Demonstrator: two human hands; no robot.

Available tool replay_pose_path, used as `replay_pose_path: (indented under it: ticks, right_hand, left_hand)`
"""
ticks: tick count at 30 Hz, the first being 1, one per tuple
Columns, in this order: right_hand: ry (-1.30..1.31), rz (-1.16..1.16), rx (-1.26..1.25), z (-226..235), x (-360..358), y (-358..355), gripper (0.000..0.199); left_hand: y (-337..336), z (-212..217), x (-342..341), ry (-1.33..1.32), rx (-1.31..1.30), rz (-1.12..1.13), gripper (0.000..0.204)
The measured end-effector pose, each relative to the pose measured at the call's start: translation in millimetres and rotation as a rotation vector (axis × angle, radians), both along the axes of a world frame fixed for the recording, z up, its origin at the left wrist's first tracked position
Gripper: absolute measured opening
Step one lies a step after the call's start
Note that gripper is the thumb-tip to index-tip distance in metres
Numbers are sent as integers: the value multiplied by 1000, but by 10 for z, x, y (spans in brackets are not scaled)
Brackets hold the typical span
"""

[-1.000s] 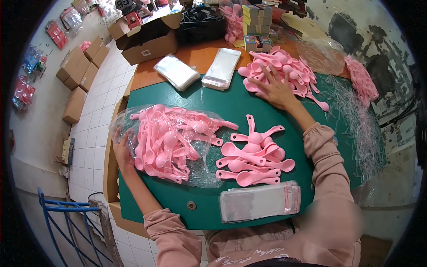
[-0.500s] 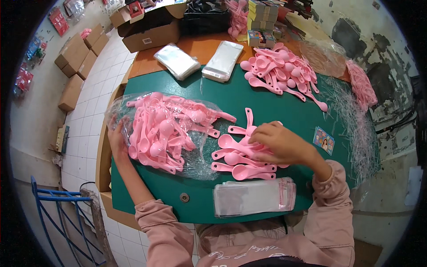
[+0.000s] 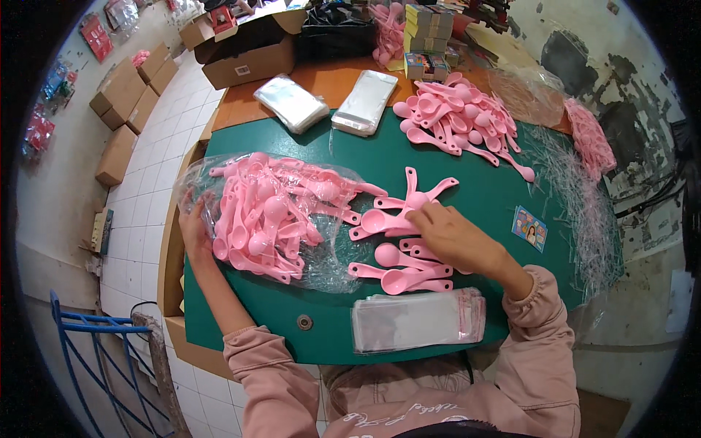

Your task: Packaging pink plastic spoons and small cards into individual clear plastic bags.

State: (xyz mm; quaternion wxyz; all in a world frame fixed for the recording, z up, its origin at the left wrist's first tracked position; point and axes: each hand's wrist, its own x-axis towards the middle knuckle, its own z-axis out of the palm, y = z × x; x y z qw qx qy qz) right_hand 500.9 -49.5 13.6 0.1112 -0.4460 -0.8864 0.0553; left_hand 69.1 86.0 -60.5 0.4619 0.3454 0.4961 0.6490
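A clear plastic bag (image 3: 332, 255) full of pink spoons (image 3: 274, 210) lies on the left of the green tabletop. My left hand (image 3: 196, 226) is closed on its left edge, with film over part of the fingers. Right of the bag is a small loose group of pink spoons (image 3: 416, 279), their handles pointing several ways. My right hand (image 3: 456, 237) reaches over this group, its fingers bent and pressed together on a round-bowled pink spoon (image 3: 381, 221). The palm hides some handles beneath it. A stack of clear plastic sleeves (image 3: 409, 321) lies at the near edge.
At the back are two more stacks of clear sleeves (image 3: 292, 104), (image 3: 365, 102) and a heap of pink spoons (image 3: 467, 113). Small printed cards (image 3: 529, 229) lie at right, beside shredded clear strands (image 3: 584, 219). An open cardboard box (image 3: 248, 62) stands at the back left.
My right hand has shifted a little away from me, and the upper spoons moved with it, opening a gap to the lower ones. My left hand stays at the bag.
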Motion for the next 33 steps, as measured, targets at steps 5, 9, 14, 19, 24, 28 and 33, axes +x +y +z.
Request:
replay_pose_path:
  ticks: [5, 9, 14, 19, 24, 28, 33]
  right_hand:
    - [217, -185, -222, 334, 226, -15, 27]
    - [-5, -292, -277, 326, 271, -294, 28]
    - [-20, -329, -230, 306, 284, -600, 29]
    - [-160, -264, -251, 240, 326, -628, 34]
    - [104, -170, -386, 437, 676, -211, 22]
    - [238, -171, -118, 667, 1165, 589, 23]
    - [-175, -553, 490, 640, 1447, 1149, 32]
  left_hand:
    - [-7, 3, -19, 9, -6, 8, 39]
    - [-28, 41, 26, 9, -9, 32, 40]
    - [-1, 24, -12, 39, -8, 10, 40]
    - [3, -12, -30, 28, -12, 12, 40]
    - [-56, -18, -17, 7, -27, 37, 40]
    - [-41, 13, 12, 10, -19, 23, 41]
    - [-3, 31, 61, -13, -27, 11, 42]
